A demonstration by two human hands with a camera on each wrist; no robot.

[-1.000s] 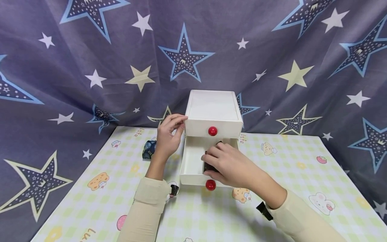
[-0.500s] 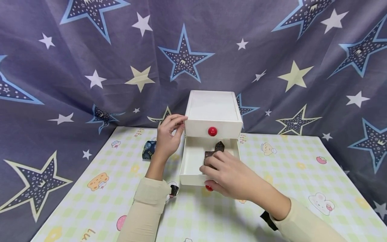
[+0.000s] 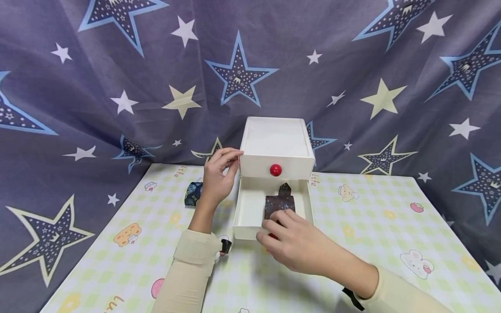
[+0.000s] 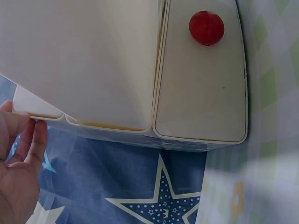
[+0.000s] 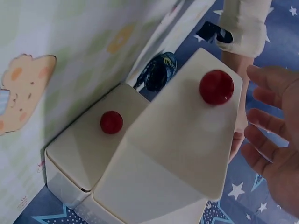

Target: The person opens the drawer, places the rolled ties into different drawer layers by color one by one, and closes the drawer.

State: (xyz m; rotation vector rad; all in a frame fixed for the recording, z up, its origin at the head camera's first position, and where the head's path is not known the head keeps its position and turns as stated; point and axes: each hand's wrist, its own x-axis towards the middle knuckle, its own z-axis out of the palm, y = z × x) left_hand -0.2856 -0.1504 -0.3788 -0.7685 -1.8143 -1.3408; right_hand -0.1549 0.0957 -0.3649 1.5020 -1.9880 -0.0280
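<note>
A small white drawer cabinet stands at the back of the table, its middle drawer pulled out. In that drawer lies a dark, speckled folded necktie, its pointed end toward the back. My right hand hovers over the drawer's front, fingers loosely bent and nothing in them. In the right wrist view, its fingertips are apart from the drawer's red knob. My left hand rests its fingertips against the cabinet's upper left edge. A rolled dark-blue patterned necktie lies left of the cabinet, partly behind my left wrist.
The top drawer, with its red knob, is closed, as is the bottom drawer. A checked cloth with cartoon prints covers the table. Behind hangs a star-patterned curtain.
My right hand has drawn back from inside the drawer toward its front, uncovering the dark necktie, which stays in the drawer. My left hand has not moved.
</note>
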